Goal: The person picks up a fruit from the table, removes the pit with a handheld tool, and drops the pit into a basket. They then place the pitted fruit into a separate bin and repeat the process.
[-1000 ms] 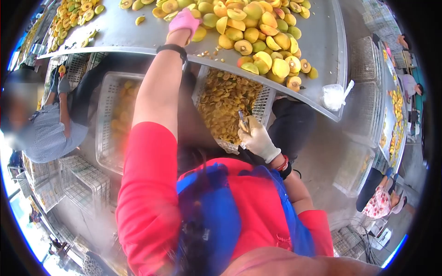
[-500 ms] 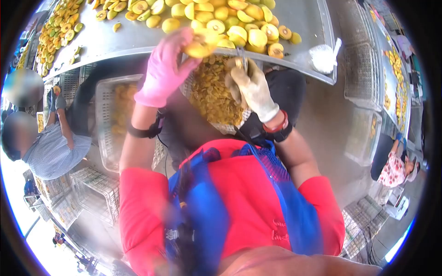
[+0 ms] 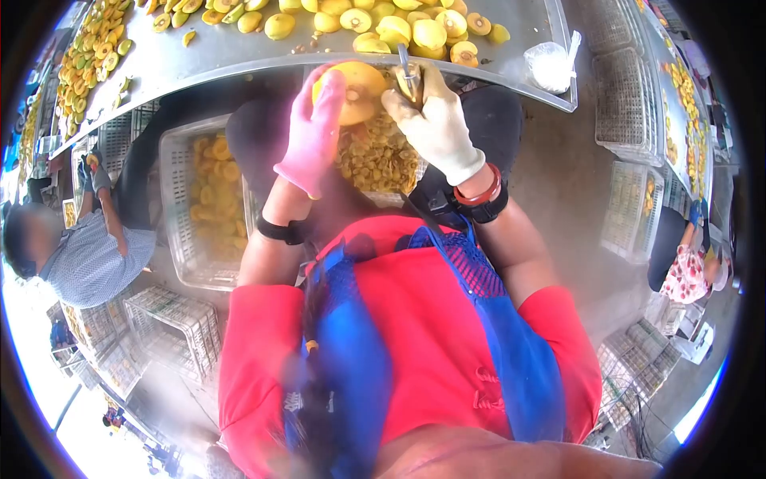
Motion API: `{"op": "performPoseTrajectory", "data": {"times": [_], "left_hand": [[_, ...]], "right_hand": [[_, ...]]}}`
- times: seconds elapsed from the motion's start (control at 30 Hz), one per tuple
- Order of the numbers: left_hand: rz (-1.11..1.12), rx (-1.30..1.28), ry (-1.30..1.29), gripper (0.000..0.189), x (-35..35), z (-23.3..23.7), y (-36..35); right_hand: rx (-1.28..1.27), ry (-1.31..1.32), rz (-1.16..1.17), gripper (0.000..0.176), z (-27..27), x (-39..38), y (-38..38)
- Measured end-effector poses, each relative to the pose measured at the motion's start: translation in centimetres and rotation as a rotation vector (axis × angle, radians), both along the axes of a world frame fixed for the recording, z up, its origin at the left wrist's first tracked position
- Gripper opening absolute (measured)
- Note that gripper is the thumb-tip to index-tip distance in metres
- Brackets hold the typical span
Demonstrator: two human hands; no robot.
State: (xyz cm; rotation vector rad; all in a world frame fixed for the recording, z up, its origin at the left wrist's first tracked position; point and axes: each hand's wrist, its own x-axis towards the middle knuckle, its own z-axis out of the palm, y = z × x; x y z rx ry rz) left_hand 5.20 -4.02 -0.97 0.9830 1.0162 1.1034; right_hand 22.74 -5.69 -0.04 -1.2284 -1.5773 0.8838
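My left hand (image 3: 311, 132), in a pink glove, is closed round a yellow peach half (image 3: 363, 89), its cut face turned partly toward me. In my right hand (image 3: 435, 124), which wears a whitish glove, I grip a small metal pitting tool (image 3: 405, 68) with its tip pointing up, close beside the fruit. Below both hands, between my knees, a container is full of small yellow-brown peach scraps (image 3: 375, 160). Halved peaches (image 3: 395, 30) lie heaped on the metal table (image 3: 263, 68) just beyond my hands.
A white crate (image 3: 171, 184) with peach pieces stands to my left. On the table's right corner lies a tied clear plastic bag (image 3: 549, 65). Stacked crates (image 3: 626, 104) stand at right. A person in a patterned shirt (image 3: 100, 259) sits at left; another person (image 3: 685, 271) is far right.
The peach half in my left hand has come down and toward my right hand, its cut face showing more. My right hand has turned, with the tool tip still up. The view has shifted slightly.
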Motion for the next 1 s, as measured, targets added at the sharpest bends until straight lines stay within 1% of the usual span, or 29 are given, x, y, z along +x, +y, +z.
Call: {"op": "performPoseTrajectory", "data": {"times": [0.03, 0.07, 0.1, 0.13, 0.2, 0.3, 0.4, 0.47, 0.5, 0.57, 0.63, 0.77, 0.8, 0.9, 0.97, 1.0], "left_hand": [[0.032, -0.001, -0.131, 0.042, 0.1, 0.2, -0.1], [0.042, 0.029, -0.145, 0.042, 0.2, 0.4, -0.1], [0.053, 0.059, -0.159, 0.042, 0.3, 0.5, -0.1], [0.063, 0.088, -0.172, 0.042, 0.4, 0.6, -0.2], [0.07, 0.15, -0.167, 0.04, 0.8, 0.2, -0.2], [0.085, 0.239, -0.16, 0.04, 1.4, -0.7, -0.1], [0.102, 0.237, -0.172, 0.044, 1.9, -0.5, -0.8], [0.126, 0.202, -0.173, 0.047, 2.4, -0.2, -1.1], [0.13, 0.297, -0.123, 0.048, 2.6, -0.8, -1.0], [0.136, 0.485, -0.021, 0.051, 2.7, -2.8, -0.9], [0.163, 0.574, -0.006, 0.052, 3.2, -2.8, -1.1], [0.166, 0.72, 0.1, 0.053, 3.4, -3.3, -0.9], [0.153, 0.721, 0.105, 0.055, 3.3, -3.6, -0.8], [0.129, 0.694, 0.089, 0.059, 3.3, -4.4, -0.8], [0.144, 0.634, 0.042, 0.059, 3.6, -4.6, -0.9], [0.139, 0.64, 0.038, 0.059, 3.5, -4.7, -0.9]], "right_hand": [[-0.047, -0.011, -0.004, 0.021, 0.1, 0.3, -0.4], [-0.096, -0.023, -0.006, 0.02, 0.2, 0.5, -0.9], [-0.231, 0.049, 0.038, 0.02, 1.1, 0.3, -1.6], [-0.055, -0.05, 0.05, 0.022, -0.9, 0.2, -1.6], [-0.041, -0.099, 0.076, 0.024, -0.7, -0.3, -2.2], [-0.082, -0.033, 0.065, 0.024, -1.1, -0.7, -2.5], [0.034, -0.016, 0.072, 0.022, -2.1, -1.2, -2.7], [-0.12, 0.046, 0.106, 0.021, -1.6, -0.9, -2.8], [-0.195, 0.076, 0.126, 0.02, -1.3, -0.8, -2.7], [-0.436, 0.269, 0.167, 0.021, -0.4, -0.7, -2.7], [-0.47, 0.314, 0.177, 0.021, -0.3, -0.7, -2.9], [-0.114, 0.073, 0.138, 0.024, -2.5, -1.0, -2.6], [-0.025, 0.006, 0.126, 0.024, -2.8, -0.9, -2.4], [-0.106, 0.022, 0.186, 0.028, -2.4, -0.5, -2.1], [-0.409, 0.242, 0.284, 0.028, -0.5, -0.1, -2.2], [-0.514, 0.316, 0.325, 0.028, -0.1, 0.1, -2.2]]}}
